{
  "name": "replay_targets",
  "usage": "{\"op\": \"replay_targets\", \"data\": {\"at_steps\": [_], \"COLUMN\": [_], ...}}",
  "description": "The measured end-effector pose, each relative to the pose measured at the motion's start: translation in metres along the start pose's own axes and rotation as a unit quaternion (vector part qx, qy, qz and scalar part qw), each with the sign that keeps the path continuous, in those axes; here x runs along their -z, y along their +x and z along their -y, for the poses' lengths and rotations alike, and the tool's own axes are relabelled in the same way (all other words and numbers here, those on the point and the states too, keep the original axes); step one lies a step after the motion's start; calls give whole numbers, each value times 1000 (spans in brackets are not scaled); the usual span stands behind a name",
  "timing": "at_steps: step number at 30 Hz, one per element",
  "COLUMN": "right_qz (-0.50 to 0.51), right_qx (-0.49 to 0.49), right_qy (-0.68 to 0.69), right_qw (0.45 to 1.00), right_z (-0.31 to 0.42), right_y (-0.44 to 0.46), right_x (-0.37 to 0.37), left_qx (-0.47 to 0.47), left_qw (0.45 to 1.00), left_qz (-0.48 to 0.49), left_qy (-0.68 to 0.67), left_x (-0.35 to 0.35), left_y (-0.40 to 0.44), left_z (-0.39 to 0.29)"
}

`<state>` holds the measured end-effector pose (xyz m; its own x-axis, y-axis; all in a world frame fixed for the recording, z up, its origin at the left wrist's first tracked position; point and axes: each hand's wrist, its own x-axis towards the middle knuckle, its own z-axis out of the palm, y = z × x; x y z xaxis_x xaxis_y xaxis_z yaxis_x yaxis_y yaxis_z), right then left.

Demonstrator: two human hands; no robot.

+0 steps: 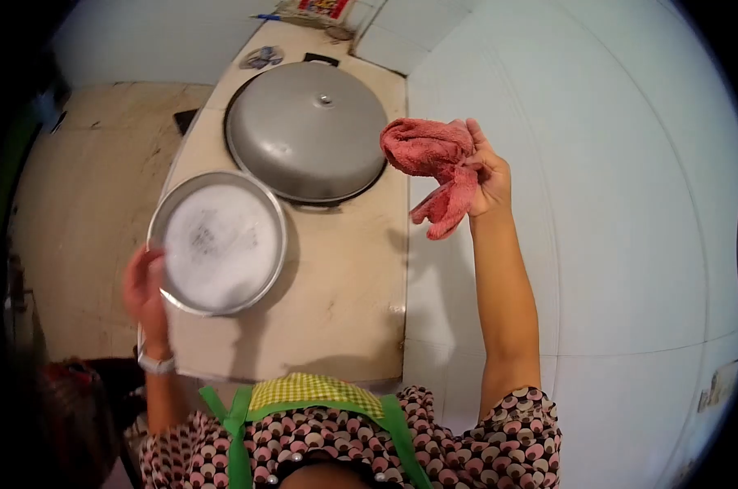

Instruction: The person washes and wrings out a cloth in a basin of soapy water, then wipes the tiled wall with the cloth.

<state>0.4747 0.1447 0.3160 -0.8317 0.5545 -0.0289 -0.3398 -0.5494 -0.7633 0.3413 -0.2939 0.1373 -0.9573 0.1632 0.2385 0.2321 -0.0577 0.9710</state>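
A crumpled red cloth (430, 148) is bunched in my right hand (489, 175), held up in front of the pale tiled wall, with a loose end hanging down. At the left rim of a round metal basin (278, 236) is my left hand (145, 287). It is blurred, and I cannot tell whether its fingers grip the rim. White suds (222, 244) fill the basin, with dark patches showing through the foam.
A large domed metal lid (300, 122) covers a dark-handled pan behind the basin. Both stand on a beige countertop (336, 277) along the tiled wall (597, 204). A small dish (261, 58) and a printed packet (320, 10) sit at the far end.
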Motion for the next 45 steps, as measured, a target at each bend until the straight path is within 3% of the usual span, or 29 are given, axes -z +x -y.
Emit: {"op": "replay_targets", "data": {"at_steps": [1, 2, 4, 6, 7, 8, 10, 11, 12, 14, 16, 19, 21, 22, 24, 25, 26, 28, 30, 31, 32, 35, 38, 40, 41, 42, 44, 45], "right_qz": [21, 26, 36, 24, -1, -23, -55, -32, -7, 81, 216, 218, 116, 114, -21, -64, -82, -91, -103, -79, -124, -257, -395, -597, -613, -612, -607, -597], "right_qx": [-21, -34, -67, -85, -85, -78, -133, -101, -64, -5, 50, 130, 111, 128, 37, 38, 110, 246, 395, 472, 560, 702, 620, 391, 335, 338, 361, 376], "right_qy": [28, 34, 92, 113, 33, -49, -350, -404, -457, -525, -570, -652, -481, -485, -371, -255, -180, -207, -301, -387, -400, -562, -670, -675, -678, -676, -687, -683], "right_qw": [999, 999, 993, 990, 996, 996, 926, 909, 887, 847, 792, 715, 862, 857, 928, 964, 974, 943, 862, 788, 715, 353, -104, -188, -230, -233, -170, -193], "right_z": [-11, -22, -43, -61, -69, -74, -77, -86, -92, -90, -110, -128, -136, -128, -108, -88, -62, 8, 97, 138, 177, 273, 367, 412, 425, 438, 438, 456], "right_y": [-2, -6, -16, -23, -27, -29, -22, -33, -47, -82, -101, -105, -105, -105, -101, -98, -95, -88, -91, -100, -107, -136, -151, -152, -147, -137, -112, -98], "right_x": [-7, -13, -32, -36, -38, -38, -17, -3, 10, 7, 16, -7, 19, 23, 27, 18, 8, 3, -19, -52, -78, -149, -174, -175, -174, -173, -184, -179], "left_qx": [23, 120, 247, 317, 326, 299, 333, 349, 340, 349, 408, 361, 306, 291, -5, -38, -48, -50, -17, 20, 59, 97, 124, 114, 127, 140, 158, 179], "left_qw": [994, 968, 850, 764, 711, 697, 725, 766, 766, 820, 805, 797, 824, 824, 896, 898, 894, 911, 907, 893, 877, 846, 824, 825, 832, 839, 840, 848], "left_qz": [96, 178, 332, 376, 370, 327, 282, 203, 208, 227, 239, 283, 411, 420, 410, 419, 425, 402, 412, 437, 461, 502, 525, 525, 509, 493, 486, 465], "left_qy": [-51, -132, -325, -417, -501, -564, -533, -501, -505, -392, -359, -393, -242, -245, -172, -129, -132, -76, -88, -106, -121, -149, -176, -176, -180, -185, -184, -182], "left_x": [-34, -67, -123, -166, -180, -195, -218, -223, -223, -219, -209, -219, -215, -216, -221, -217, -215, -212, -215, -216, -217, -224, -241, -253, -259, -266, -277, -281], "left_y": [3, 3, 1, -1, 0, -1, 6, 2, -4, -6, -4, -6, -4, -4, -5, -1, 2, 6, 3, 2, 0, -5, 4, 14, 20, 26, 34, 38], "left_z": [-19, -30, -49, -66, -79, -82, -62, -56, -44, -30, -70, -80, -92, -95, -100, -99, -98, -91, -67, -56, -48, -32, -31, -20, -17, -13, 0, 4]}}
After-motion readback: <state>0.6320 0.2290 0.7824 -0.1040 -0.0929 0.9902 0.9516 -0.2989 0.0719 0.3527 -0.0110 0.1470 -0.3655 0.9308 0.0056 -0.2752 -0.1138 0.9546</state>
